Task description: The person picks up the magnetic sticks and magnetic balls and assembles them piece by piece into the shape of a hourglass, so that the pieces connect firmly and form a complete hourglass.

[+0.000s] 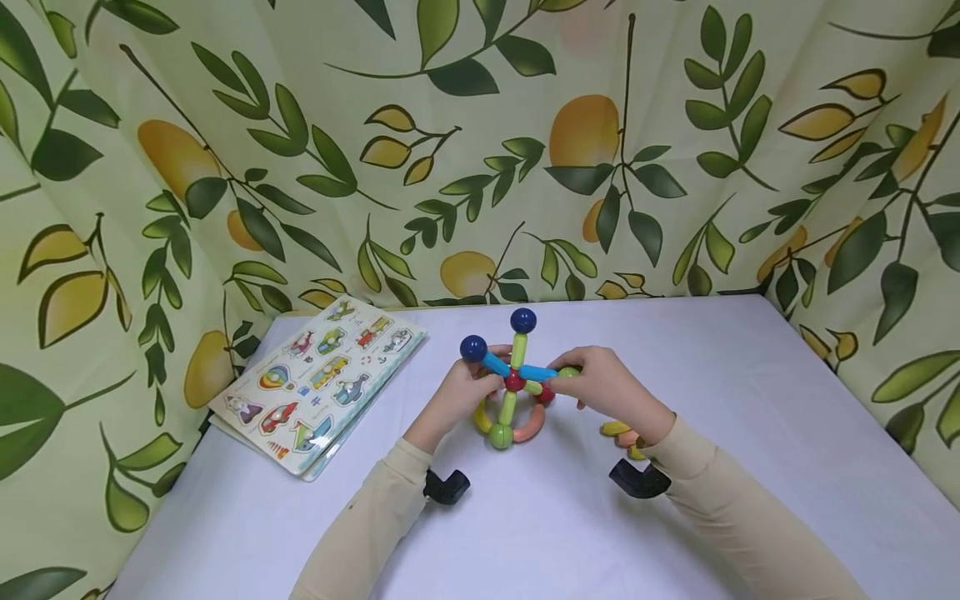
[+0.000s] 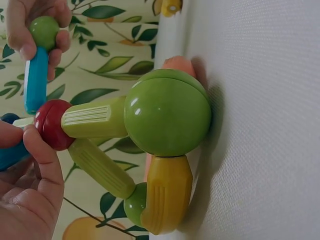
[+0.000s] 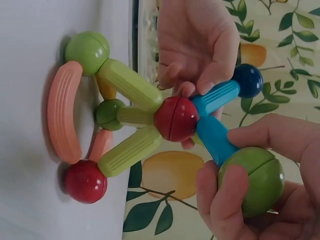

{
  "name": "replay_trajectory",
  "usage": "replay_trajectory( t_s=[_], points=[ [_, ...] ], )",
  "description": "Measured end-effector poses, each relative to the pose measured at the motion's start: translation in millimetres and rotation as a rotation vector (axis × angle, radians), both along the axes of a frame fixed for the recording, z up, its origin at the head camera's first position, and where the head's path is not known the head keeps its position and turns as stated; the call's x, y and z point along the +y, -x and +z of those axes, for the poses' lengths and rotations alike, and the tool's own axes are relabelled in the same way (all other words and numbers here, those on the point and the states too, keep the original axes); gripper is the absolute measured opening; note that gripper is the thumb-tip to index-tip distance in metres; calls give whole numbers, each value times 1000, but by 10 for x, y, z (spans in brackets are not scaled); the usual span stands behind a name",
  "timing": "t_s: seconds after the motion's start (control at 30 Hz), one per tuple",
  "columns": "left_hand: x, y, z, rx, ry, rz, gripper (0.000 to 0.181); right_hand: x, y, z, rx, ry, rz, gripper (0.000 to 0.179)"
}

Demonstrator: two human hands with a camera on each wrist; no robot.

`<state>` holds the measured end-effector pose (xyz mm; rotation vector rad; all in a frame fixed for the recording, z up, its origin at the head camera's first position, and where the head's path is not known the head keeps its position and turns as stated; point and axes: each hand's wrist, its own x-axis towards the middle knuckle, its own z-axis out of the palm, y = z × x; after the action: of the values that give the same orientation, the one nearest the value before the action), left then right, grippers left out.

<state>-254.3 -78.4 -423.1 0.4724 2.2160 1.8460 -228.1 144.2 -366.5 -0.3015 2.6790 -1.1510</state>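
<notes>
A magnetic ball-and-stick structure stands on the table between both hands. Its central red ball (image 3: 176,119) sits on lime-green sticks (image 3: 131,152) that slope down to a ring of balls and curved pieces, among them an orange one (image 3: 65,112) and a yellow one (image 2: 169,195). Two blue sticks and an upright lime stick (image 1: 519,350) reach out from the red ball; dark blue balls (image 1: 523,320) cap some ends. My left hand (image 1: 454,398) pinches one blue stick (image 3: 220,96) close to the red ball. On the other side, my right hand (image 1: 611,387) grips a green ball (image 3: 252,180) at the second blue stick's end.
Boards with vehicle pictures (image 1: 322,379) lie stacked at the table's left. Several loose yellow and orange pieces (image 1: 615,428) rest beside my right wrist. A leaf-patterned curtain (image 1: 480,167) hangs behind the table and along its sides.
</notes>
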Motion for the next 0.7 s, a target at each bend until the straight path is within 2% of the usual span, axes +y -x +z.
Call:
replay_trajectory(
  t_s=[0.13,0.4,0.53,0.7],
  points=[
    [-3,0,3,-6,-5,-12,49,-68,-10,54,2,-14,7,30],
    [4,-21,36,-4,7,-9,49,-139,-25,157,70,-59,-6,25],
    [10,-34,47,-8,13,1,50,-170,-39,158,96,-27,-24,26],
    [19,-37,52,-13,16,-7,51,-144,-83,106,142,28,-40,35]
  ],
)
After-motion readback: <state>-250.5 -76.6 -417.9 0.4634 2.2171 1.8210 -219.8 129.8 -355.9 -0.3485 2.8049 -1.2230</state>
